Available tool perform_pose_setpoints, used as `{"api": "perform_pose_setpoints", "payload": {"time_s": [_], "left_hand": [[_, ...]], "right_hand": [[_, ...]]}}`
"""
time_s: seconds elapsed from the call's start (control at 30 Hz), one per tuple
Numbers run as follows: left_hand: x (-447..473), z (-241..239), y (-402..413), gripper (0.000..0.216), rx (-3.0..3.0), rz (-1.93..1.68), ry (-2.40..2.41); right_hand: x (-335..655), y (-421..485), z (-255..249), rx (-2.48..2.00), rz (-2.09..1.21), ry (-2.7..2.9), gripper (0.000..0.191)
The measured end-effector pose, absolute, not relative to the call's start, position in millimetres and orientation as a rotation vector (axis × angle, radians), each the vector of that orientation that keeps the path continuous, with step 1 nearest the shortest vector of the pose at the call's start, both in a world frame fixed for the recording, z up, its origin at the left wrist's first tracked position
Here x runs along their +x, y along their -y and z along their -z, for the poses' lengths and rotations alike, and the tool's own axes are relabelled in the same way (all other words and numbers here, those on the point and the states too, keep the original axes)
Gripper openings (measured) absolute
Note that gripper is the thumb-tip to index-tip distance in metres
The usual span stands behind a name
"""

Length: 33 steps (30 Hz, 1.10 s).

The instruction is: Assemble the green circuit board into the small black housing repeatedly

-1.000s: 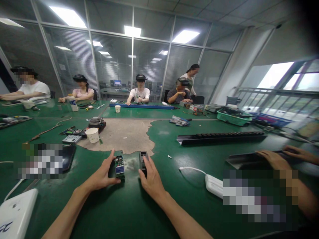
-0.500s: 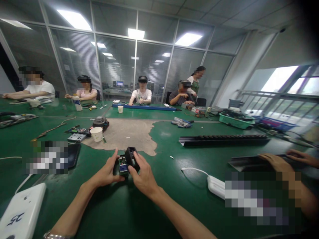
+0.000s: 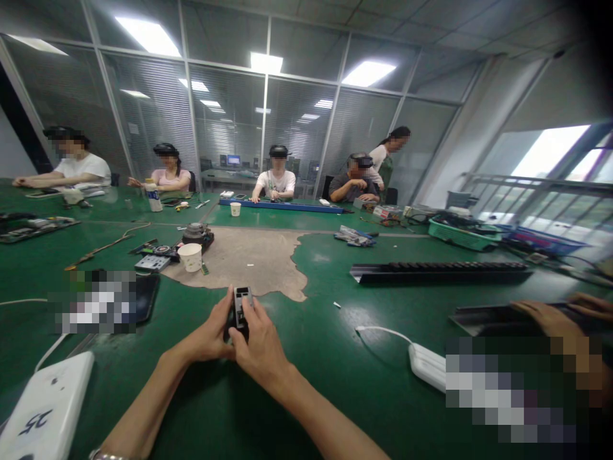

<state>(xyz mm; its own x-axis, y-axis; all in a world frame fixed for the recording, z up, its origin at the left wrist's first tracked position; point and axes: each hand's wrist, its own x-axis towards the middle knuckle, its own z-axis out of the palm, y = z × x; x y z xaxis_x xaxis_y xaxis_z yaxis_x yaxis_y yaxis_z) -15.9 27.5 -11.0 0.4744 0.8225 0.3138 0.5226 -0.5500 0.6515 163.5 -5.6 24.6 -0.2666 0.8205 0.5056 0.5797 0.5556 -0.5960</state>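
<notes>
A small black plastic housing (image 3: pixel 237 309) with a grey slotted face stands just above the green table (image 3: pixel 335 383), between my two hands. My left hand (image 3: pixel 216 332) is closed along its left side, with the thumb low and the fingers behind it. My right hand (image 3: pixel 262 342) grips it from the right, fingers on the slotted face and thumb near the lower edge. The green circuit board seen earlier beside the housing is hidden now.
A paper cup (image 3: pixel 190 257) and a speaker-like part (image 3: pixel 197 236) stand on a brown sheet (image 3: pixel 258 255) ahead. A white power bank (image 3: pixel 426 367) with a cable lies right, near a co-worker's hand (image 3: pixel 550 319) on a black rail. A white box marked 25 (image 3: pixel 52 402) is at left.
The black housing has moved left, toward my left hand, and its slotted face now shows. The circuit board has gone out of sight. My right hand has shifted left with the housing.
</notes>
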Motion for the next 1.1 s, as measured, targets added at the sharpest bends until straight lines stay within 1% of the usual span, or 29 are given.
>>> {"api": "perform_pose_setpoints", "payload": {"time_s": [0.17, 0.4, 0.6, 0.73, 0.9, 1.0, 1.1], "left_hand": [[-12.4, 9.4, -26.9, 0.127, 2.248, -0.886, -1.131], [-12.1, 8.7, -27.7, 0.126, 2.364, -0.867, -1.144], [-12.6, 7.3, -26.7, 0.128, 2.38, -0.835, -1.176], [-10.8, 6.3, -25.0, 0.127, 2.394, -0.837, -1.164], [-10.0, 7.7, -24.8, 0.125, 2.373, -0.839, -1.165], [-11.4, 9.8, -25.1, 0.123, 2.332, -0.85, -1.186], [-13.4, 11.6, -25.0, 0.126, 2.287, -0.857, -1.189]], "right_hand": [[163.0, 3.3, -13.5, -1.167, -0.398, 2.001, 0.064], [166.8, 11.7, -4.7, -1.146, -0.381, 2.05, 0.07], [165.8, 12.9, -0.1, -1.192, -0.38, 2.022, 0.068], [163.7, 13.0, 4.4, -1.154, -0.382, 1.991, 0.073], [162.2, 11.0, 7.8, -1.136, -0.364, 1.985, 0.064], [161.8, 10.7, 3.3, -1.12, -0.364, 1.957, 0.064], [163.7, 10.2, -10.3, -1.099, -0.362, 1.895, 0.063]]}}
